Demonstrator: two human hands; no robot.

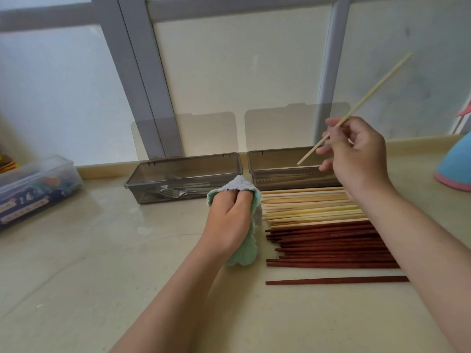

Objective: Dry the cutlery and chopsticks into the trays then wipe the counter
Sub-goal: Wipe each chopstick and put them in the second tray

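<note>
My right hand (356, 151) pinches one pale bamboo chopstick (377, 85), tilted, its lower tip over the right grey tray (280, 159). That tray holds a few pale chopsticks. My left hand (229, 220) grips a green and grey cloth (244, 253) just in front of the left grey tray (183, 169), which holds forks and other metal cutlery (178, 189). On the counter lie a row of pale chopsticks (311, 205) and, nearer me, a row of dark red chopsticks (331, 245), with one dark red chopstick (336, 280) lying apart.
Both trays have clear lids (193, 133) standing open against the window wall. A clear plastic box (35, 184) with colourful contents sits at far left. A blue and pink object (456, 169) stands at far right. The beige counter (102, 263) has wet patches.
</note>
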